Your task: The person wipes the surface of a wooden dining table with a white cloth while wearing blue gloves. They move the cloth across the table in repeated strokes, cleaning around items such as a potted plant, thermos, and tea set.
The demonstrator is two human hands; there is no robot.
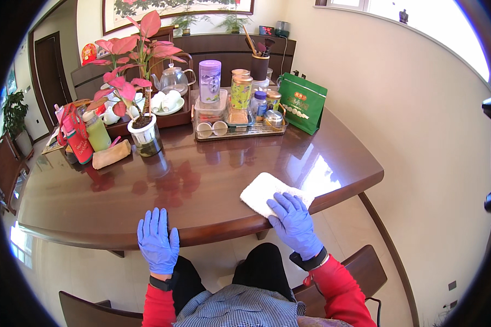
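white rectangular terry cloth [255, 192], flat on the glossy brown wooden counter [202, 210], near its front edge; the blue-gloved right hand [293, 220] lies outstretched on it, presumably for even pressure. blue-gloved left hand [158, 242]: fingers straight, holding nothing, at the edge, probably for balance. beyond, from here: white round planter [143, 134] with pink-leaved plant [126, 91]; dark cylindrical cup [259, 68] with brushes [267, 47].

At the tabletop's [207, 210] near edge, the right hand [294, 224] hides part of the white cloth [261, 192]. Beyond the tabletop, the framed painting [172, 7] is cut off above; below it, a wooden chair [95, 313] runs past the lower edge.
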